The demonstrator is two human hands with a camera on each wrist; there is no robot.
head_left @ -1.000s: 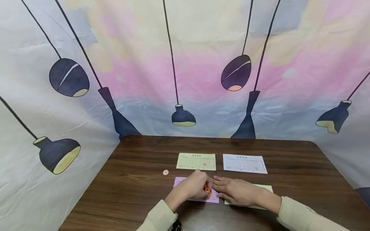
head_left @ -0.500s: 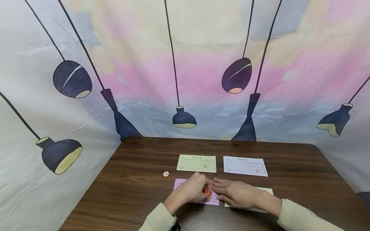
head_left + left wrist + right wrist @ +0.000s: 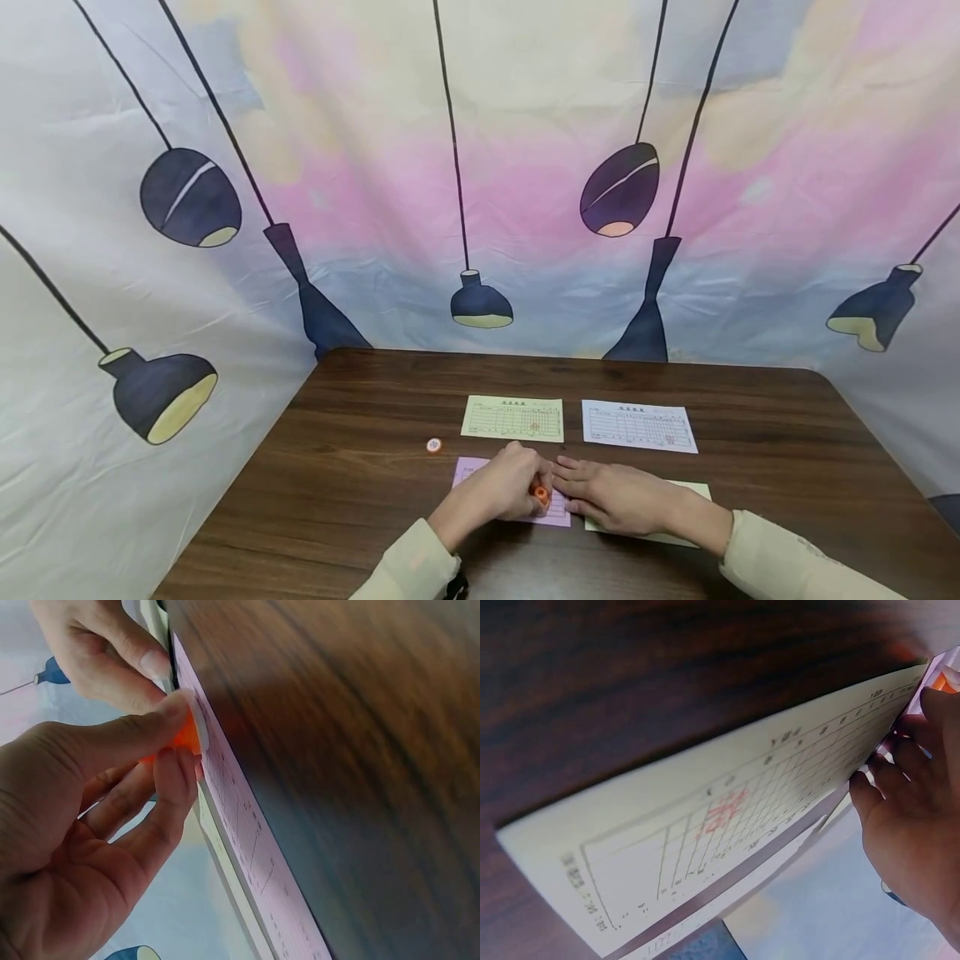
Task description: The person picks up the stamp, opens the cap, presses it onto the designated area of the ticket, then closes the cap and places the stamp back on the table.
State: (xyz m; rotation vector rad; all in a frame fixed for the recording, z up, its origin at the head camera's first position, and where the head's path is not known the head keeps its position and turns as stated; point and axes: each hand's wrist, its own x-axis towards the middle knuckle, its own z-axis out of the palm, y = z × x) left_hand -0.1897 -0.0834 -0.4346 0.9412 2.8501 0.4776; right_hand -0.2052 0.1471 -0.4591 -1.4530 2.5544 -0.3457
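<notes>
My left hand pinches an orange stamp between thumb and fingers, over the right part of a pink printed form. Seen from the left wrist, the stamp's pale rim is right at the paper. My right hand lies with its fingers extended, fingertips at the pink form's right edge. Partly beneath that hand is a pale yellow form. In the right wrist view, a red mark shows on this yellow form's grid. The stamp's underside is hidden.
Farther back lie another pale yellow form and a white form, both bearing red marks. A small round orange-rimmed piece with a white face sits left of the forms on the brown wooden table. Behind hangs a lamp-patterned cloth.
The head view has shifted slightly. Both hands stay in place, the left still gripping the stamp at the pink form.
</notes>
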